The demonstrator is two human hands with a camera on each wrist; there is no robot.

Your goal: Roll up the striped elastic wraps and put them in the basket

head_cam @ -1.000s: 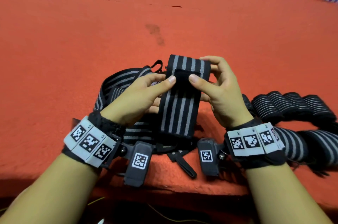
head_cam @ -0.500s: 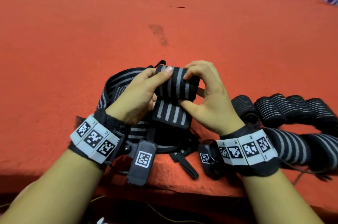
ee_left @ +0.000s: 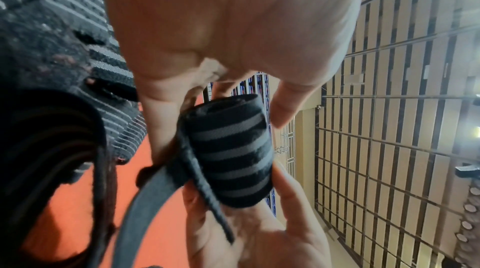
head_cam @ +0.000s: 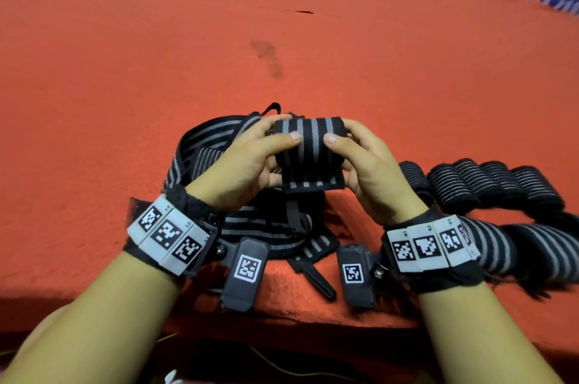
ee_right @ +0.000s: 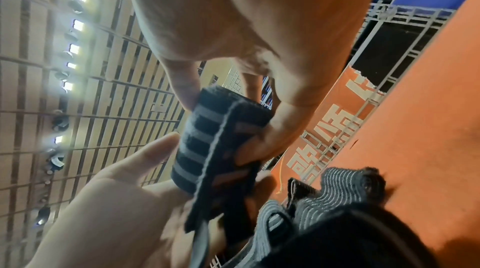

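Since the earlier frame the striped wrap [head_cam: 308,150] has been rolled tighter, a short flap hanging; left hand [head_cam: 241,164] and right hand [head_cam: 366,167] each grip one end above loose wraps [head_cam: 203,158] on the red table [head_cam: 125,70], with apparently rolled wraps [head_cam: 488,183] at right.

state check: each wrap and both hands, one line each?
Wrap in hand: mostly rolled, short tail hanging loose, held above the surface.
Left hand: grips the roll's left end.
Right hand: grips the roll's right end.
Loose wraps: unrolled, heaped on the red surface.
Rolled wraps: finished, lying side by side.
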